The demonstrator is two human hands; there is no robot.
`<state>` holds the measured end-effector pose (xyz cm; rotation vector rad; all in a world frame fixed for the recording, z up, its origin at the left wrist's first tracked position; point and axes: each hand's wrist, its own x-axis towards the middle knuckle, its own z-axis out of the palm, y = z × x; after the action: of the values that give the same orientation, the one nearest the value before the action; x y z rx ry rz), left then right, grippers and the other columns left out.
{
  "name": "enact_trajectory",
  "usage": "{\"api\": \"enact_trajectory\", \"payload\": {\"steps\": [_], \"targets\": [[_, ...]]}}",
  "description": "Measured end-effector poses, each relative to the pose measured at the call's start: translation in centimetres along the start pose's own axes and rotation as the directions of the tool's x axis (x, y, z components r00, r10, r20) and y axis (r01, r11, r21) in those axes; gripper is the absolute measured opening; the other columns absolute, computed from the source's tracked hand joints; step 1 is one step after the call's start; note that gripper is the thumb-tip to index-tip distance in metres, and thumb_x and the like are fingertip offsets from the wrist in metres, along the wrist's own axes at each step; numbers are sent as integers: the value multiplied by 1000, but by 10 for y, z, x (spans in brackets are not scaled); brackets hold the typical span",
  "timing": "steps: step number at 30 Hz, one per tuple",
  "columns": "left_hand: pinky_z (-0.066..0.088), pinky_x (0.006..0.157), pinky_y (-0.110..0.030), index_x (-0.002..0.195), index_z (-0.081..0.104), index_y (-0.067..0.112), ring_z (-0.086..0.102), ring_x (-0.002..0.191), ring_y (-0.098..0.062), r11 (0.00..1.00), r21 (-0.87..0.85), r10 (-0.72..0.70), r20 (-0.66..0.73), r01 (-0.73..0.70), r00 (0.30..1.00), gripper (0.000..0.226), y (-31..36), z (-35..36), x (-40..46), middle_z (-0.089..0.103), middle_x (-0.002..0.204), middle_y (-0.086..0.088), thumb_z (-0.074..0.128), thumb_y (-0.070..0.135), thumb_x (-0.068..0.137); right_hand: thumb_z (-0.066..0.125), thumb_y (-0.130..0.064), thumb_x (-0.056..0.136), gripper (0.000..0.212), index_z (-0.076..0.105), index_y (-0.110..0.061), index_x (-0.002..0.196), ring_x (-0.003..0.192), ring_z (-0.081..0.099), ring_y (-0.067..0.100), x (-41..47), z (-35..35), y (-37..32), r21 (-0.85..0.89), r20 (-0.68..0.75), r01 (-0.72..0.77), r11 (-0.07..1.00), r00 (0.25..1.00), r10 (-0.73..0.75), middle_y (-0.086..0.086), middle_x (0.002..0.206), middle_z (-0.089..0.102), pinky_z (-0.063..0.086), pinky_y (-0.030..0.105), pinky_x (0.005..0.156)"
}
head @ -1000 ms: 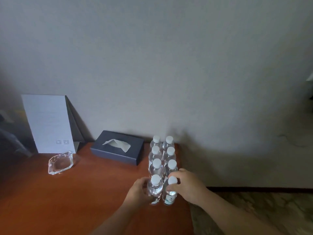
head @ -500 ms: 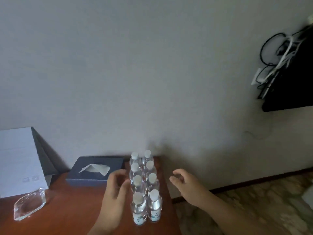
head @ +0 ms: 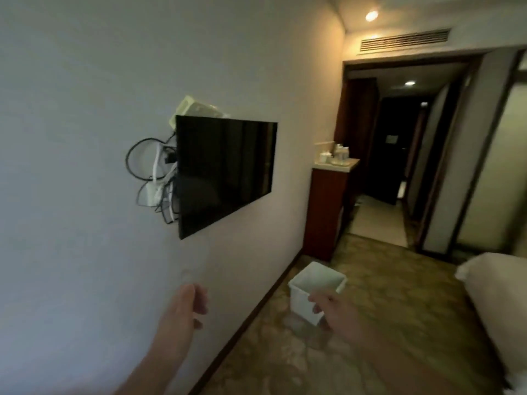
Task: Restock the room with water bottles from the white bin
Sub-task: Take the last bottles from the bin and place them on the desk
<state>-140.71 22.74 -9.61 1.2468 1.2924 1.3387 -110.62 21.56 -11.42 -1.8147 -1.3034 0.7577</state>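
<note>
Both hands, left hand (head: 186,305) & right hand (head: 335,309), are held out w/ fingers loose, nothing grasped, the white bin (head: 316,290) is seen on the carpet below-right of the wall TV (head: 225,172), apparently empty, so restocking is judged nearly done.

The bin (head: 309,292) stands on the floor (head: 399,309) by the wall (head: 85,138); television (head: 225,172) at eleven o'clock, bed (head: 496,295) at three.

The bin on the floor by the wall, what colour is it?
White, plain and unpatterned; the bin shows best in the head view, standing on the patterned carpet.
</note>
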Motion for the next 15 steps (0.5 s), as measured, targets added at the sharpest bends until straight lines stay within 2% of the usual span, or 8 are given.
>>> {"api": "enact_trajectory", "payload": {"steps": [3, 6, 9, 10, 13, 15], "targets": [[41, 63, -34, 87, 63, 3, 54, 72, -29, 981, -118, -133, 185, 157, 974, 31, 20, 103, 23, 59, 81, -16, 41, 19, 102, 49, -44, 100, 38, 70, -13, 95, 60, 62, 16, 23, -119, 38, 191, -166, -132, 973, 972, 164, 7, 84, 68, 48, 25, 52], [38, 58, -32, 87, 61, 2, 52, 66, -26, 927, -197, -255, 292, 318, 922, 39, 30, 208, 41, 57, 78, -15, 39, 29, 105, 46, -48, 101, 46, 70, -9, 95, 59, 62, 24, 45, -220, 72, 282, -259, -186, 941, 930, 261, 13, 87, 67, 49, 31, 55], [40, 41, -23, 75, 58, 0, 54, 45, -23, 902, -227, -282, 331, 366, 900, 41, 38, 302, 58, 58, 57, -13, 42, 22, 104, 44, -47, 102, 47, 68, -6, 99, 56, 61, 25, 68, -295, 100, 337, -296, -196, 921, 907, 301, 14, 87, 65, 48, 34, 59], [38, 41, -23, 74, 58, 0, 52, 43, -23, 901, -226, -282, 347, 371, 895, 38, 38, 329, 63, 57, 56, -12, 43, 19, 103, 43, -47, 102, 47, 68, -7, 99, 57, 61, 25, 74, -314, 108, 357, -303, -207, 911, 897, 323, 14, 87, 66, 49, 35, 61], [35, 56, -30, 79, 62, 3, 50, 58, -26, 902, -210, -272, 401, 377, 874, 37, 35, 396, 80, 57, 72, -14, 44, 26, 102, 45, -52, 100, 47, 69, -11, 100, 60, 63, 24, 97, -355, 128, 410, -303, -260, 874, 865, 400, 13, 89, 69, 52, 36, 66], [37, 54, -28, 79, 63, 3, 52, 56, -26, 894, -193, -295, 427, 405, 854, 42, 27, 431, 98, 59, 70, -14, 42, 31, 104, 47, -50, 99, 46, 69, -10, 99, 56, 61, 24, 121, -371, 140, 460, -294, -283, 842, 846, 445, 13, 84, 68, 51, 35, 64]]}}
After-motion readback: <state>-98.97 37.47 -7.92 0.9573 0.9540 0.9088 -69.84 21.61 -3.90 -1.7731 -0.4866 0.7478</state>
